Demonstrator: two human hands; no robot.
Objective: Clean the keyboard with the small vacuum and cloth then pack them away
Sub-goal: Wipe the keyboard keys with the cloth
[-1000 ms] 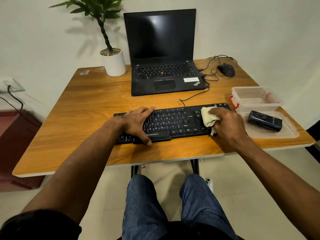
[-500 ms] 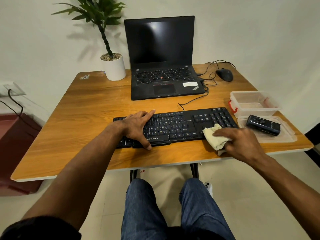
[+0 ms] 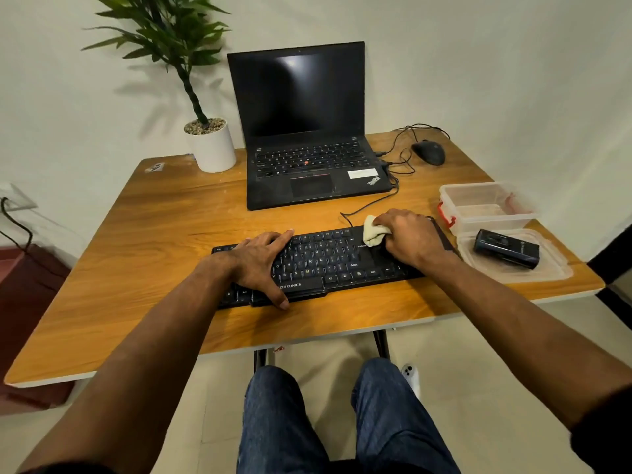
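Note:
A black keyboard (image 3: pixel 328 261) lies near the front edge of the wooden table (image 3: pixel 143 254). My left hand (image 3: pixel 260 260) rests flat on the keyboard's left half, thumb at its front edge. My right hand (image 3: pixel 408 236) grips a crumpled cream cloth (image 3: pixel 372 230) and presses it on the upper right part of the keyboard, covering the number pad. The small black vacuum (image 3: pixel 506 248) lies on a clear lid (image 3: pixel 547 268) to the right of the keyboard. Behind it stands a clear plastic box (image 3: pixel 485 206) with red clips.
An open black laptop (image 3: pixel 307 138) stands at the back middle, with cables and a black mouse (image 3: pixel 429 152) to its right. A potted plant in a white pot (image 3: pixel 213 148) stands at the back left. My knees in jeans are below the table edge.
My right hand has swept the cloth from the keyboard's front right corner up to its upper right area. My left hand has stayed on the keyboard's left half.

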